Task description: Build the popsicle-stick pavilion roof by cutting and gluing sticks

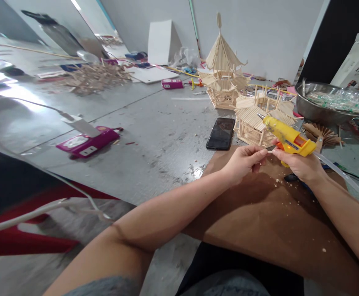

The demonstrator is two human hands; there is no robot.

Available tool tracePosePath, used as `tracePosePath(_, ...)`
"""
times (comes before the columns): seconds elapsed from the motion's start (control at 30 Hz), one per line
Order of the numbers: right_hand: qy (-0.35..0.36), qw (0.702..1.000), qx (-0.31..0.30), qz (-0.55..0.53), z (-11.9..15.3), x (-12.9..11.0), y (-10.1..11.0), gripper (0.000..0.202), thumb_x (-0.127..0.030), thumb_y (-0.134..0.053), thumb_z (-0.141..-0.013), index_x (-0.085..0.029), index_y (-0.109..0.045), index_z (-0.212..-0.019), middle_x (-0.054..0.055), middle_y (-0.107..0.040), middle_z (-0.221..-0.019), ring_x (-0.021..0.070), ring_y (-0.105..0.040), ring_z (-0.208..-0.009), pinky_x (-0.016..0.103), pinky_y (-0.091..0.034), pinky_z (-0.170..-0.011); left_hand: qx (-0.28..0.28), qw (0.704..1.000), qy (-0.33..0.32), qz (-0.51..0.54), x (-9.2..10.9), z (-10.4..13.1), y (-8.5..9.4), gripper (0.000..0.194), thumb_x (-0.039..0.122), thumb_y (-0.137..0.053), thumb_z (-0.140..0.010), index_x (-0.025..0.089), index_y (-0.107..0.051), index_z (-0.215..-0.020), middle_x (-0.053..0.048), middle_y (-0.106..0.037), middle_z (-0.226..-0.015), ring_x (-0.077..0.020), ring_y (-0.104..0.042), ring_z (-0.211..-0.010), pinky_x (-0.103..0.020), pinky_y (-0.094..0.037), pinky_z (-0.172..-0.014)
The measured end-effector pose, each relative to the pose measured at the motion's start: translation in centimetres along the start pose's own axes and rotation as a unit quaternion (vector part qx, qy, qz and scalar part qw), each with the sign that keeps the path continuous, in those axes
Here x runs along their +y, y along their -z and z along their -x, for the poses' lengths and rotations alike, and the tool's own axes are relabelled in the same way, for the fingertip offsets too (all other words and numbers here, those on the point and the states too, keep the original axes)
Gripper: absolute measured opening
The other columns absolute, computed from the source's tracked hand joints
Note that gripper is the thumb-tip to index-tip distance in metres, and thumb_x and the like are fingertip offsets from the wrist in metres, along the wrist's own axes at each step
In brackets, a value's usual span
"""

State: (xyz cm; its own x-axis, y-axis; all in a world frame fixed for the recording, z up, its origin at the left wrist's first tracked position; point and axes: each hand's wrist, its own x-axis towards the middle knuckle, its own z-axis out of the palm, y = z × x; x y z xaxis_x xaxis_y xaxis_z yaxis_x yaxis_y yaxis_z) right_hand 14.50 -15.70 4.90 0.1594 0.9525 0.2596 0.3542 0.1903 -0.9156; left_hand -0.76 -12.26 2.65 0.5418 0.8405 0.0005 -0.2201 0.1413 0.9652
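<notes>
Closest to me, crumbs lie scattered over brown paper [244, 218] on the grey surface [154, 135]. Above it, the left hand [244, 164] has its thumb and fingers pinched together on one end of a thin stick [269, 152]. The right hand [305, 166] is closed around a yellow glue gun [286, 133], its thumb and finger nipping the stick's other end. The gun's nozzle points up and away, over the smaller stick building [250, 111]. A clear rod [348, 181] trails behind the gun.

That smaller building sits just past the hands, a phone [221, 133] beside it on the left. Its walls and sloping lower roof are up, but bare posts poke out of the top; I'd call it roughly half built, with the upper part and peak lacking. Behind it, the taller one [222, 57] has its tiers and pointed roof, and looks complete or nearly so to me.

Over to the right, a metal bowl [316, 113] holds crinkled clear plastic with green marks [336, 100]; what's inside the wrapping, I can't tell. A white container [356, 53] stands behind it, its contents out of sight. Far left, loose sticks [93, 78] lie heaped near a bottle [59, 37].
</notes>
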Motion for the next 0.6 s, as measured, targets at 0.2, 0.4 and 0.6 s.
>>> tracePosePath(0.2, -0.01, 0.999, -0.023, 0.022, -0.8, 0.5, 1.8, 0.027, -0.04, -0.068, -0.065, -0.021, -0.063, -0.084, 0.003, -0.065, -0.086, 0.0168, -0.061, -0.075, 0.034, -0.05, -0.072, 0.067, 0.997, -0.019, 0.029, 0.1, -0.6, 0.7, 0.028, 0.037, -0.067, -0.068, 0.012, -0.056, -0.063, 0.003, -0.052, -0.052, -0.0018, -0.04, -0.036, -0.017, -0.027, -0.036)
tracePosePath(0.4, -0.024, 0.992, -0.098, 0.071, -1.0, -0.7, 3.5, 0.03, -0.049, -0.066, -0.066, -0.021, -0.065, -0.078, 0.001, -0.06, -0.063, 0.0122, -0.053, -0.048, 0.027, -0.042, -0.043, 0.117, 0.989, -0.021, 0.088, 0.7, -1.1, 1.6, 0.022, 0.033, -0.065, -0.07, 0.013, -0.058, -0.069, 0.004, -0.051, -0.053, -0.0015, -0.039, -0.035, -0.016, -0.027, -0.035)
tracePosePath(0.6, -0.053, 0.983, -0.108, 0.139, -0.8, -1.6, 4.0, 0.035, -0.053, -0.064, -0.066, -0.019, -0.063, -0.07, -0.002, -0.048, -0.044, 0.0086, -0.043, -0.037, 0.023, -0.031, -0.035, 0.134, 0.986, -0.046, 0.093, 0.9, -1.2, 1.6, 0.017, 0.028, -0.064, -0.07, 0.013, -0.056, -0.068, 0.005, -0.052, -0.055, -0.001, -0.038, -0.034, -0.016, -0.028, -0.035)
